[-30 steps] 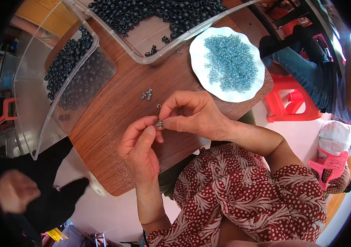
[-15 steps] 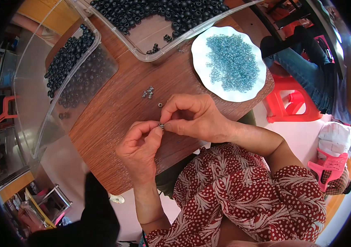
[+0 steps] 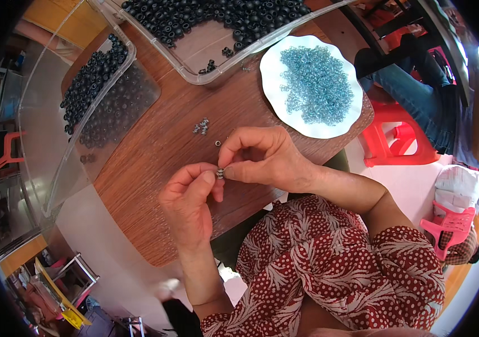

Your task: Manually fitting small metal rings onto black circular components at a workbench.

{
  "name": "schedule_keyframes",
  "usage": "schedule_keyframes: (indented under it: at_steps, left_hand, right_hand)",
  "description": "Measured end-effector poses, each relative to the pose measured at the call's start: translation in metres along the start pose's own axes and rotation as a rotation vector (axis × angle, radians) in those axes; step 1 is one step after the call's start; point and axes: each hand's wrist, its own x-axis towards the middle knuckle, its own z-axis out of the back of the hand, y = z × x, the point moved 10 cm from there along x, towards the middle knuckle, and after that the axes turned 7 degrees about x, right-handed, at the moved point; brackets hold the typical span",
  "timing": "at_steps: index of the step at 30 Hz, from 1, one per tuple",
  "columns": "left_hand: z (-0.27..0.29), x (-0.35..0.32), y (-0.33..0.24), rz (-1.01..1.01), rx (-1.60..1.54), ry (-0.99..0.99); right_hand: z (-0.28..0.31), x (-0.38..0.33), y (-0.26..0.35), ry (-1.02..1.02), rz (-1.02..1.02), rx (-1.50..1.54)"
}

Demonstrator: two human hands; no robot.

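Over the brown wooden table, my left hand and my right hand meet fingertip to fingertip. Between them is a small stack of shiny metal rings, pinched by thumb and fingers from both sides. Whether the rings are separate or one coil is too small to tell. Just beyond my fingers lies a loose small ring. A little farther off sits a small group of similar metal ring pieces. To the right, a white wavy-edged plate carries a heap of thin, shiny, bluish-silver rings.
A large clear bin of black ring-shaped parts stands at the far side. Another clear bin with such parts is at the left. Past the table's right edge are a red stool and a seated person in jeans.
My left fingertips have shifted slightly, and more of the ring stack shows between my hands. At the lower left, a large black shape has moved down, mostly out of view.
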Motion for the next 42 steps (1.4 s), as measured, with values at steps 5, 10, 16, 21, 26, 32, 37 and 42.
schedule_keyframes:
  at_steps: [5,10,16,21,26,32,37,42]
  left_hand:
    - [-0.003,-0.008,-0.007,-0.110,0.109,-0.080]
    - [-0.002,-0.010,-0.003,-0.114,0.179,-0.058]
    - [0.000,-0.013,-0.010,-0.192,0.242,-0.101]
    - [-0.005,-0.020,-0.029,-0.381,0.468,-0.172]
    - [-0.012,-0.023,-0.039,-0.545,0.674,-0.141]
    - [-0.001,-0.014,-0.015,-0.233,0.137,-0.103]
    - [0.005,-0.013,-0.014,-0.219,0.180,-0.143]
    - [0.005,-0.010,-0.008,-0.170,0.090,-0.125]
  right_hand:
    - [0.003,0.000,0.003,-0.069,0.056,-0.003]
    - [0.002,-0.003,0.005,-0.086,0.075,-0.022]
    - [0.000,-0.005,0.006,-0.065,0.139,-0.085]
    - [0.001,-0.004,-0.010,-0.073,-0.065,0.069]
    - [0.000,-0.003,-0.018,-0.061,-0.119,0.159]
    - [-0.008,-0.006,0.028,-0.041,0.382,-0.380]
    - [-0.028,-0.019,0.048,-0.009,0.715,-0.698]
    - [-0.033,-0.023,0.046,-0.019,0.779,-0.734]
